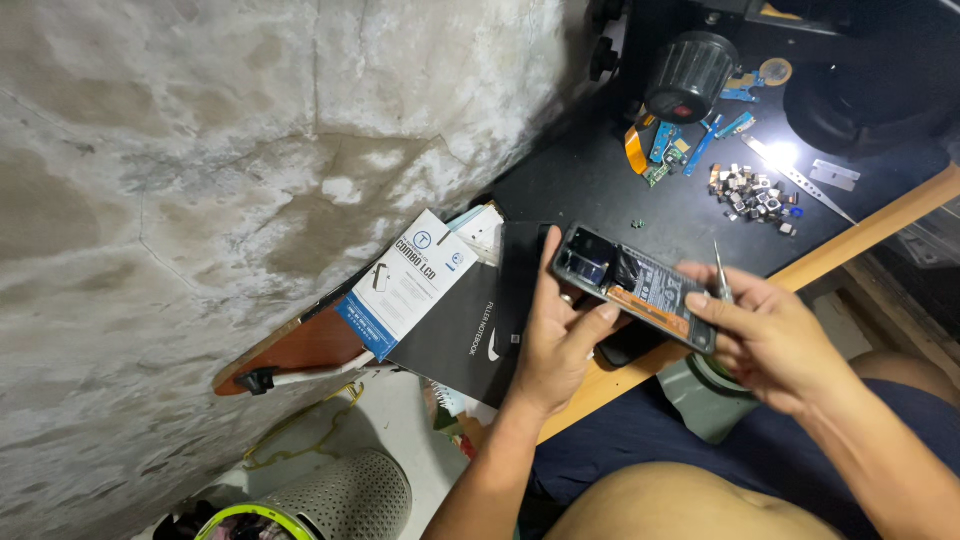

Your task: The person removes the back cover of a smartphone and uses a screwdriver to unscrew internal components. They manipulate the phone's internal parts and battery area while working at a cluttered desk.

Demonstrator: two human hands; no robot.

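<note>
Rough grey plaster wall (200, 180) fills the left half of the frame; one black-topped counter (590, 185) with a wooden edge runs diagonally from the lower left to the upper right.

Held items, centre right of frame:
- One opened smartphone (632, 287), back cover off, battery and orange flex strip exposed, held in the air above the counter's wooden edge.
- One left hand (555, 345), grip closed around the phone's lower left side, thumb on its face.
- One right hand (765, 335), grip closed on the phone's right end, with one pair of metal tweezers (721, 270) pinched between the fingers, tips pointing up.

On the counter, upper right of frame:
- One black microscope knob housing (690, 75).
- One cluster of small blue and orange flex cables (690, 135).
- One heap of small metal parts (752, 192), too small to count.
- One second pair of tweezers (800, 180) lying flat beside the heap.

Centre of frame:
- One white and blue parts box (405, 285).
- One black notebook (470, 330) just beside and partly under the box.

Lower left of frame:
- One perforated grey basket (345, 495) with a green rim, on the floor.
</note>
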